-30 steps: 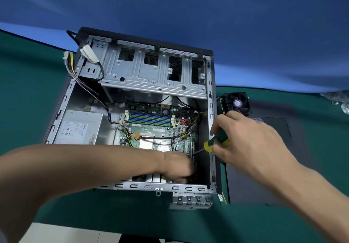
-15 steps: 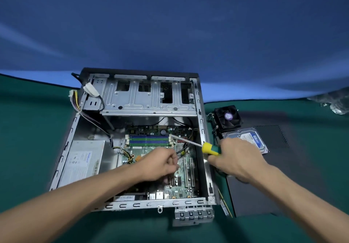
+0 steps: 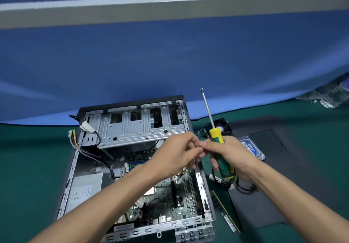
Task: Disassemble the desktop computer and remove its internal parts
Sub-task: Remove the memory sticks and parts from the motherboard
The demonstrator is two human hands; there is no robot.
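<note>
The open desktop case (image 3: 71, 176) lies on its side on the green mat, with the motherboard (image 3: 170, 201), the grey power supply (image 3: 85, 190) and the metal drive cage (image 3: 136, 129) inside. My right hand (image 3: 230, 154) grips the green and yellow screwdriver (image 3: 217, 135) above the case's right wall, with its shaft pointing up. My left hand (image 3: 177, 152) is held over the board, its fingertips pinched together and touching my right hand's fingers. Anything in that pinch is too small to see.
Right of the case lie a black cooling fan (image 3: 224, 127), a blue-labelled hard drive (image 3: 253, 148), the dark side panel (image 3: 264, 205) and a memory stick (image 3: 228, 222). Loose cables (image 3: 75, 139) hang over the case's left wall. A blue backdrop rises behind.
Both hands rose out of the case and met above it. The screwdriver swung from pointing into the board to pointing upward. The view tilted up.
</note>
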